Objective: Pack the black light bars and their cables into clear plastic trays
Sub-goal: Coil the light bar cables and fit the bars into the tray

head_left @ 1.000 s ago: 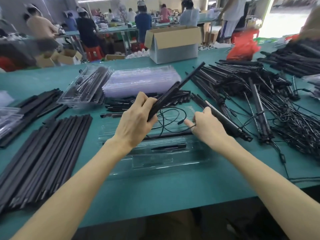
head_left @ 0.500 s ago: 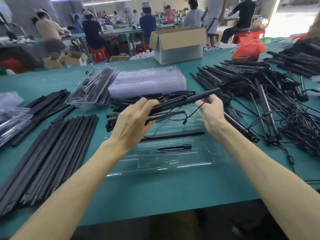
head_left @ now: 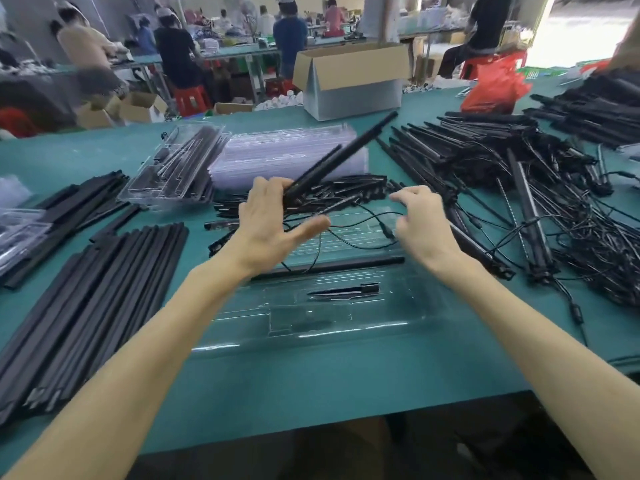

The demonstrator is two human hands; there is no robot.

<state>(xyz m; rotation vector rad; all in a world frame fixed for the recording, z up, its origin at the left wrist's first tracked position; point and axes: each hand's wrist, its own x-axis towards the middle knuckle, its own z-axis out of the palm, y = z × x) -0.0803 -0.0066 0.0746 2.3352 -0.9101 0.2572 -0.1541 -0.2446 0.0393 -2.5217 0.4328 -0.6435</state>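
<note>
above the far side of the clear tray (head_left: 426, 317), the left hand (head_left: 270, 220) grips the lower end of a light bar (head_left: 346, 157), tilted up and away. its cable (head_left: 387, 232) droops limply over the tray; the right hand (head_left: 422, 220) curls beside it, hold unclear. the bar looks light and rigid, best held near mid-length; the floppy cable wants coiling.

Teal table (head_left: 311, 382) w/ clear tray (head_left: 311, 327), blk bar pile (head_left: 86, 296), cable tangle (head_left: 571, 244), tray stack (head_left: 287, 150), cardboard box (head_left: 356, 95)
</note>
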